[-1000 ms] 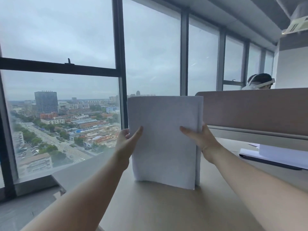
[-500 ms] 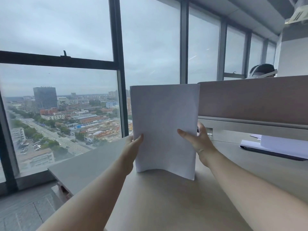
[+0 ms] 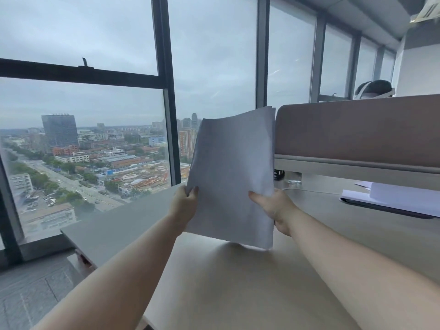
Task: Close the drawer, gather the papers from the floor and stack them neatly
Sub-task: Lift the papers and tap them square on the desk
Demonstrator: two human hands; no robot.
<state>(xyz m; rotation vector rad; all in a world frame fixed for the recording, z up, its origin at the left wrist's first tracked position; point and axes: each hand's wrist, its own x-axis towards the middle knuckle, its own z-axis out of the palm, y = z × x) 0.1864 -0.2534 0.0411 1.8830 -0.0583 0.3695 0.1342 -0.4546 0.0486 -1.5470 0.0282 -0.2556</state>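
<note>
Held upright just above the surface (image 3: 238, 294), the papers (image 3: 233, 177) look light and floppy, the left hand (image 3: 184, 206) pinching at 8 o'clock, the right hand (image 3: 273, 208) at 4, best gripped by both side edges.

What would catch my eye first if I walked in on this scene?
Probably the sheaf of white papers at centre, held upright over the desk by the left hand and right hand on its side edges. Behind it, tall windows show a grey city far below.
</note>
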